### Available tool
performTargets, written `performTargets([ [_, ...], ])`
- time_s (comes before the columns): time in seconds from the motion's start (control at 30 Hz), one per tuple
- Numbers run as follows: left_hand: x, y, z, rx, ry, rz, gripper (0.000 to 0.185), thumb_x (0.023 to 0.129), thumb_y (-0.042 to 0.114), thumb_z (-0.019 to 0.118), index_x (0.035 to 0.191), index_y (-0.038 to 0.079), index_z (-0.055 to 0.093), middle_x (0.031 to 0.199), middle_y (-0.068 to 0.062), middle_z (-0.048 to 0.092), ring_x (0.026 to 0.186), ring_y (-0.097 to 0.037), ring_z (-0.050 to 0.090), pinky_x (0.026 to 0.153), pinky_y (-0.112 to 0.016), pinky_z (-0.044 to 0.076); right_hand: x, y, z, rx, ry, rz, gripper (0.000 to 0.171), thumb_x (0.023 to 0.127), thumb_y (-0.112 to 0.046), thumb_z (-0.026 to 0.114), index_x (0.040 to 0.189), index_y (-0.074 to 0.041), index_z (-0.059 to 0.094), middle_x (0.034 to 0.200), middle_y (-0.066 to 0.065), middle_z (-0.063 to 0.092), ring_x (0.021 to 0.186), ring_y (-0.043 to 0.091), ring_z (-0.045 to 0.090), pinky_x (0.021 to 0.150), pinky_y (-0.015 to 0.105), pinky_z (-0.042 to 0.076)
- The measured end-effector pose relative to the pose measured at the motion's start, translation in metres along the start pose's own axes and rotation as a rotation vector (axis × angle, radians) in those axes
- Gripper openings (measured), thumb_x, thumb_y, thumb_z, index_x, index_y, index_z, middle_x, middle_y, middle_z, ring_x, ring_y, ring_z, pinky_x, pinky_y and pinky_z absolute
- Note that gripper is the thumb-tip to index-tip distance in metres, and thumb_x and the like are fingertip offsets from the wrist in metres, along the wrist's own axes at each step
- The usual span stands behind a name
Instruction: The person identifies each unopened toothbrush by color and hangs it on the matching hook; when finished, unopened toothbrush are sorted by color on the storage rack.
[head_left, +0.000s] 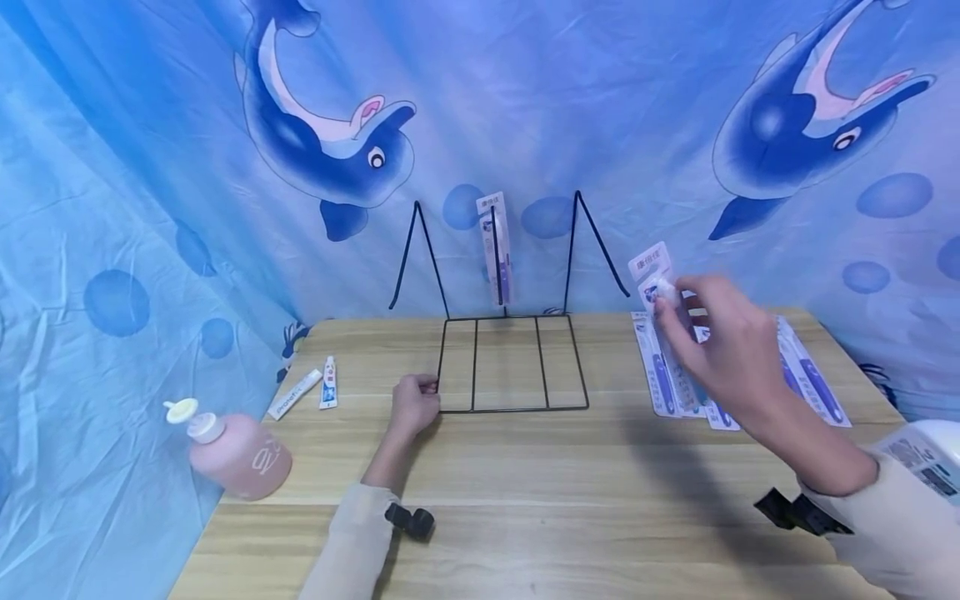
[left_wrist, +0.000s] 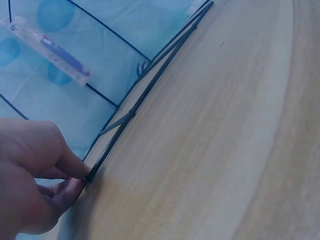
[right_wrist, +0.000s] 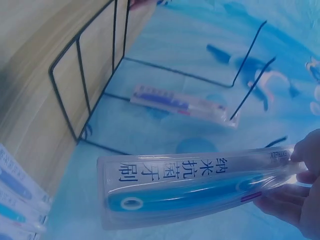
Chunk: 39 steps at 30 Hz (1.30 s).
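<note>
My left hand (head_left: 415,404) pinches the near left corner of a black wire rack (head_left: 512,409), whose base lies on the table. In the left wrist view, thumb and fingers (left_wrist: 75,170) meet on the wire. One packaged toothbrush (head_left: 504,279) hangs on the rack's middle prong, its purple handle downward. Raised above the table at the right, my right hand (head_left: 723,346) holds another packaged toothbrush (right_wrist: 175,197) by its upper end; its handle is blue in the right wrist view. Beneath that hand, several packaged toothbrushes (head_left: 813,383) lie side by side, partly hidden by it.
A pink pump bottle (head_left: 243,462) stands at the table's left edge. Behind it lie a small toothpaste tube (head_left: 328,383) and a narrow white box (head_left: 295,394). At the right edge is a white container (head_left: 926,454), partly out of frame. A blue dolphin curtain (head_left: 450,100) hangs behind.
</note>
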<state>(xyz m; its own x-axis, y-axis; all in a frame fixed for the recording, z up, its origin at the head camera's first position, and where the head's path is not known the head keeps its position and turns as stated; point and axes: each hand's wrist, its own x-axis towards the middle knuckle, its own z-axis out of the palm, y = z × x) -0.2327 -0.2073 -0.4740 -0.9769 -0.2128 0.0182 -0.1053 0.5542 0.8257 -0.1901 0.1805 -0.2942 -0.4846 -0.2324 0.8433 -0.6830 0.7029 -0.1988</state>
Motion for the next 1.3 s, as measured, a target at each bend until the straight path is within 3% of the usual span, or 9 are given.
performTargets([
  [0.23,-0.002,-0.001,-0.002,0.002,0.001,0.009,0.045,0.075,-0.013,0.052,0.117,-0.010,0.066,0.098,-0.018,0.068,0.092,-0.029,0.063,0.085,-0.037,0.057,-0.010,-0.009,0.003,0.023,-0.020,-0.051,0.023,0.088,-0.010,0.067,0.103,0.007,0.063,0.090,0.017,0.066,0.075,0.025,0.069,0.056,0.038,0.059],
  [0.43,-0.002,-0.001,-0.002,-0.007,-0.004,0.000,0.044,0.076,-0.014,0.052,0.118,-0.010,0.066,0.099,-0.018,0.067,0.094,-0.029,0.063,0.086,-0.037,0.056,-0.016,-0.006,0.013,0.043,-0.030,-0.054,0.025,0.082,-0.004,0.072,0.104,0.006,0.063,0.091,0.018,0.067,0.073,0.026,0.069,0.053,0.041,0.059],
  [0.6,-0.002,-0.002,-0.002,-0.013,-0.007,0.001,0.044,0.076,-0.014,0.053,0.118,-0.010,0.065,0.100,-0.018,0.067,0.094,-0.029,0.063,0.086,-0.037,0.056,-0.020,-0.002,0.026,0.065,-0.005,-0.029,0.028,0.078,0.004,0.076,0.103,0.007,0.064,0.092,0.019,0.067,0.076,0.029,0.070,0.057,0.042,0.060],
  [0.9,-0.003,-0.002,-0.001,-0.007,-0.005,0.016,0.045,0.075,-0.014,0.053,0.117,-0.010,0.066,0.098,-0.017,0.068,0.092,-0.028,0.063,0.084,-0.036,0.057,-0.017,0.000,0.036,0.075,-0.026,0.017,0.025,0.083,0.004,0.073,0.105,0.007,0.063,0.096,0.018,0.067,0.081,0.029,0.070,0.062,0.040,0.061],
  [1.1,0.000,-0.001,-0.001,0.011,0.003,0.015,0.044,0.075,-0.013,0.054,0.117,-0.009,0.066,0.099,-0.017,0.068,0.094,-0.029,0.064,0.086,-0.038,0.056,-0.009,0.010,0.053,0.086,-0.033,0.075,0.021,0.088,-0.001,0.070,0.106,0.007,0.061,0.097,0.021,0.066,0.079,0.033,0.069,0.060,0.046,0.061],
  [1.3,0.001,-0.002,-0.001,0.004,-0.005,0.006,0.045,0.076,-0.013,0.053,0.119,-0.009,0.066,0.101,-0.017,0.068,0.096,-0.028,0.063,0.087,-0.037,0.056,0.012,0.027,0.086,0.080,0.015,0.106,0.016,0.090,-0.006,0.068,0.099,0.005,0.060,0.092,0.019,0.065,0.077,0.034,0.067,0.062,0.046,0.060],
])
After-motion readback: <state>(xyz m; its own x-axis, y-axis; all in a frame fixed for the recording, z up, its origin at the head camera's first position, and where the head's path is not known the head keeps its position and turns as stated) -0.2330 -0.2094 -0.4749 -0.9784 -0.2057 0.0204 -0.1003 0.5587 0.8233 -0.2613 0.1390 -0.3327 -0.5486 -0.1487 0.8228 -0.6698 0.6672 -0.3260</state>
